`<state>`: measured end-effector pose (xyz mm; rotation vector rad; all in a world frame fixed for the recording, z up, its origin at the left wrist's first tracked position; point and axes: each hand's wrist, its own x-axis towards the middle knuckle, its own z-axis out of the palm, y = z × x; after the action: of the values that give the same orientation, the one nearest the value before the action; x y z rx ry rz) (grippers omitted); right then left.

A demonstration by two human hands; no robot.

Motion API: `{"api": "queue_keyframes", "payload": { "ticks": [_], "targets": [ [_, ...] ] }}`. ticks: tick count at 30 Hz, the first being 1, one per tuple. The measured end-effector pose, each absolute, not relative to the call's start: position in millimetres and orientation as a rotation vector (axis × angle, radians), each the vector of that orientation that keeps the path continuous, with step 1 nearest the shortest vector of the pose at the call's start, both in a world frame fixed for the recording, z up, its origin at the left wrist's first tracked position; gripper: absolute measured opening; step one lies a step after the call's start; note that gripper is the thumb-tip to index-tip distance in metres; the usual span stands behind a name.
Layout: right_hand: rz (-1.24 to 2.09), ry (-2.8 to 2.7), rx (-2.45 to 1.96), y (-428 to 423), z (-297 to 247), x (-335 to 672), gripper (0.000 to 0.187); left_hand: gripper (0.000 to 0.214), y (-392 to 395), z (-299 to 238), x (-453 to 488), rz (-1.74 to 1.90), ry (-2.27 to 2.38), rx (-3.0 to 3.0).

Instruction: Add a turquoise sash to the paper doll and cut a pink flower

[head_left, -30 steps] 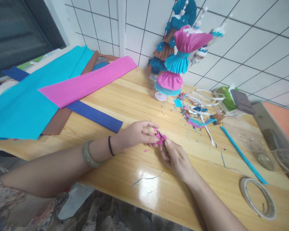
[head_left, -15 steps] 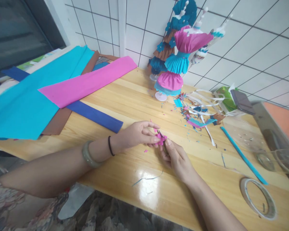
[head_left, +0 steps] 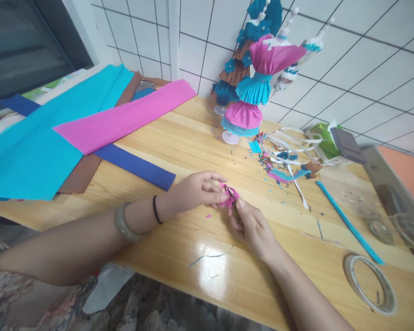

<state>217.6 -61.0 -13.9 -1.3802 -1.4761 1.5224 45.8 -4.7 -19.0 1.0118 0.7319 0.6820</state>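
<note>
Over the front of the table, my left hand [head_left: 202,189] pinches a small piece of pink paper [head_left: 233,195] between thumb and fingers. Closed around a pair of small scissors, my right hand [head_left: 257,227] meets it from the right. The dark blades of the scissors [head_left: 232,196] lie across the pink paper; their handles are mostly hidden in the right hand. A tiny pink scrap [head_left: 209,216] lies on the wood just below my left hand.
Pink [head_left: 131,117], turquoise [head_left: 55,133] and dark blue paper [head_left: 138,166] lies at the left. Paper-dressed figures [head_left: 253,87] stand at the back. Scraps and white strips [head_left: 286,142] litter the right, with a turquoise strip [head_left: 348,220] and a tape roll [head_left: 348,271].
The scissor blades have come closer together on the pink paper, and the paper has turned slightly in my left fingers. Both hands stay nearly in place.
</note>
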Motion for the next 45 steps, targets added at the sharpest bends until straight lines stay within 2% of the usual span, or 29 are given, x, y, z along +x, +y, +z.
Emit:
{"api": "queue_keyframes", "payload": {
  "ticks": [8, 20, 30, 45],
  "targets": [
    [1.525, -1.501, -1.391, -61.5, -10.7, 215.4, 0.043, 0.046, -3.2, -20.1, 45.0, 0.720, 0.729, 1.126],
    [1.486, -1.498, -1.377, -61.5, -11.7, 214.5, 0.042, 0.050, -7.5, -22.7, 48.1, 0.662, 0.685, 0.962],
    [1.456, -1.501, -1.385, -62.5, -12.4, 214.2, 0.042, 0.039, -11.0, -13.3, 50.6, 0.622, 0.663, 0.807],
    [1.457, -1.489, -1.425, -62.4, -9.9, 214.0, 0.045, 0.046, -9.6, -13.2, 50.2, 0.633, 0.676, 0.816]
  ]
}}
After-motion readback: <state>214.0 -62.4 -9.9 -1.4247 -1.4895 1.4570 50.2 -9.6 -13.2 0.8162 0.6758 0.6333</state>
